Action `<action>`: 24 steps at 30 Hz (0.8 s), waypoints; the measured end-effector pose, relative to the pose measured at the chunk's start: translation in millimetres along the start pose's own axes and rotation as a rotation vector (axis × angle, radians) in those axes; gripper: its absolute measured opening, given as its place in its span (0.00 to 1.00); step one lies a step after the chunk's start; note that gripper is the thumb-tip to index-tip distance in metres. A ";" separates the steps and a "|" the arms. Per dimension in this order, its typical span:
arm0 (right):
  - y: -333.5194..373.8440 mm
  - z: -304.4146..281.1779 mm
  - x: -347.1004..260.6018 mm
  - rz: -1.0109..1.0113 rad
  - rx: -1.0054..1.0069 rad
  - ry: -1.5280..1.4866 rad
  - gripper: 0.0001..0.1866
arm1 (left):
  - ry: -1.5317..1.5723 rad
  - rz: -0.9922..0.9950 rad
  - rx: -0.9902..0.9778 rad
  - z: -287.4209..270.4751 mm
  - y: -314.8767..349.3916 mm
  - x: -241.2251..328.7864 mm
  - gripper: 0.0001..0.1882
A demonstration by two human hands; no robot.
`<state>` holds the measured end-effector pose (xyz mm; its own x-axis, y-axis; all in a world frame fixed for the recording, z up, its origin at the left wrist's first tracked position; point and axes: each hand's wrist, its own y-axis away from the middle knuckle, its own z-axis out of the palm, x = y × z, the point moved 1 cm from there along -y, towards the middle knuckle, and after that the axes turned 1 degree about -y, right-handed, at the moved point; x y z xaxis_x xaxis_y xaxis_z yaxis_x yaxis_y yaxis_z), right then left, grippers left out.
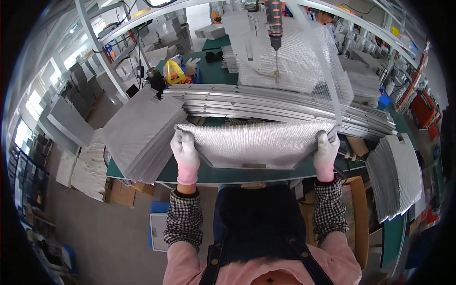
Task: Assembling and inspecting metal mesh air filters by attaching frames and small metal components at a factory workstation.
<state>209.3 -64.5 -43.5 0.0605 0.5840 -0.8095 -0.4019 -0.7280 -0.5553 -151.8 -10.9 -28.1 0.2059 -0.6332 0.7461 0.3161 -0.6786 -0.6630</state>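
Between my two gloved hands is a silvery metal mesh panel (256,145), held by its left and right ends and tilted above the green table (218,175). My left hand (184,153), in a white and pink glove, is closed on the panel's left end with the thumb on top. Closed on the right end is my right hand (326,153), gloved the same way. Just beyond the panel lie long aluminium profiles (266,102) in a bundle. To the left rests a stack of grey mesh panels (142,126), close to my left hand.
A power screwdriver (274,26) hangs over a large mesh sheet pile (294,66) at the back. More panels (394,175) are stacked at the right. A yellow bag (175,72) sits at the back left. A cardboard box (358,213) stands below the table's right side.
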 end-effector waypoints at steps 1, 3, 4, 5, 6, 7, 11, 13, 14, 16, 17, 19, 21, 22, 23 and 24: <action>0.2 6.0 -5.6 0.008 0.011 0.078 0.15 | 0.053 -0.012 -0.051 -2.1 1.1 -0.7 0.19; 1.2 -26.0 -4.2 0.007 0.068 0.033 0.19 | 0.049 -0.030 0.024 9.8 8.5 22.6 0.19; 3.4 -9.9 -26.2 -0.012 0.100 -0.046 0.19 | 0.264 0.056 0.011 14.3 9.2 32.2 0.20; 10.2 0.0 -35.3 -0.027 0.117 -0.126 0.16 | 0.441 0.109 -0.262 -6.6 11.1 27.7 0.21; 15.8 -7.6 -14.7 0.073 0.143 -0.034 0.16 | 0.238 0.069 -0.095 -12.5 15.6 3.7 0.21; 10.2 -1.8 -8.5 0.028 -0.005 0.029 0.09 | 0.205 -0.030 0.027 2.7 12.9 1.1 0.21; 10.6 -6.9 -24.3 0.105 -0.069 0.022 0.17 | -0.040 -0.162 0.090 -1.9 32.5 30.0 0.14; 5.0 -7.7 -43.0 0.292 -0.164 0.082 0.10 | -0.002 -0.219 -0.022 -15.4 51.5 38.8 0.19; -0.7 -9.0 -53.6 0.422 -0.250 0.133 0.10 | -0.038 -0.303 -0.074 -18.9 64.4 37.0 0.20; -7.4 -8.2 -57.6 0.427 -0.364 0.136 0.18 | -0.051 -0.416 -0.164 -16.8 89.0 28.5 0.19; -8.0 -9.5 -57.7 0.413 -0.410 0.181 0.21 | -0.026 -0.443 -0.205 -13.1 101.0 19.6 0.18; -6.8 -19.5 -30.9 0.500 -0.429 0.109 0.22 | 0.015 -0.573 -0.294 -16.8 122.6 -2.1 0.23; -6.9 -11.8 -26.7 0.569 -0.351 0.139 0.22 | -0.020 -0.634 -0.385 -21.8 114.6 -9.1 0.24; -7.4 -5.4 -18.2 0.553 -0.352 0.107 0.22 | -0.062 -0.618 -0.385 -27.2 102.4 -1.6 0.22; -8.6 2.6 -12.0 0.535 -0.357 0.074 0.21 | -0.103 -0.601 -0.381 -28.7 90.9 6.5 0.23; -7.0 7.8 -9.6 0.522 -0.386 0.132 0.18 | -0.120 -0.253 -0.197 -24.0 85.8 -4.9 0.29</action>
<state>204.4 -62.3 -30.3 0.0674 0.0882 -0.9938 -0.0540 -0.9943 -0.0919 -147.9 -75.0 -90.1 0.2547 -0.3951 0.8826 0.1889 -0.8748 -0.4461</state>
